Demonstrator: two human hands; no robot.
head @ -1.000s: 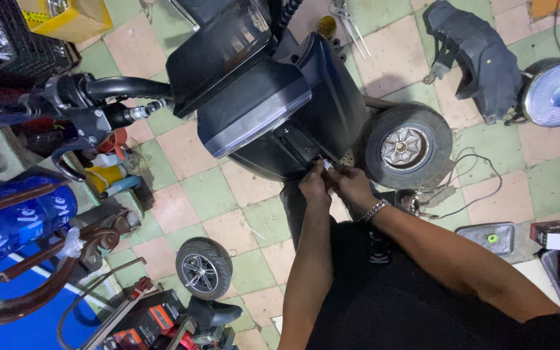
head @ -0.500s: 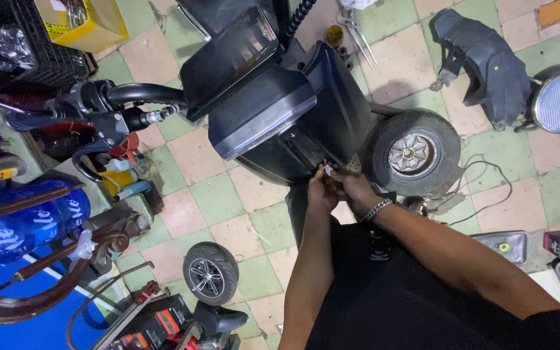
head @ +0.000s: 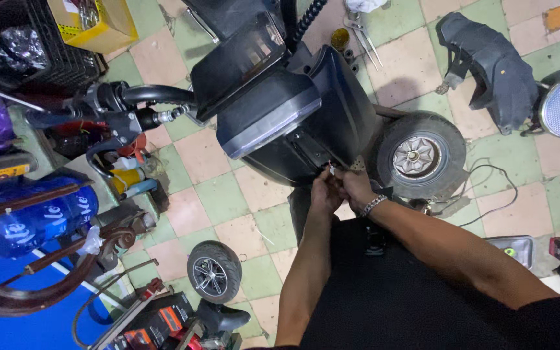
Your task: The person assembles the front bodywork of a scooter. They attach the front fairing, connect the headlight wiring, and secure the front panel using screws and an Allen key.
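Black scooter front panel (head: 332, 110) at frame centre: left hand (head: 324, 192) and right hand (head: 356, 188) pinch what seems a small white connector (head: 331, 170). Fingers closed on it; steady, gentle pulling beside the front wheel (head: 419, 155) seems wise.

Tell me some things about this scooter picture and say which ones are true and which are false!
1. Both hands, the left hand and the right hand, are together at the lower edge of the scooter's front panel. True.
2. A small loose wheel lies on the tiled floor. True.
3. The right wrist is bare. False: it wears a metal bracelet.
4. The floor is plain grey concrete. False: it has green and pink tiles in a checked pattern.
5. The scooter's front wheel is beside the hands. True.
6. The box at the top left is red. False: it is yellow.
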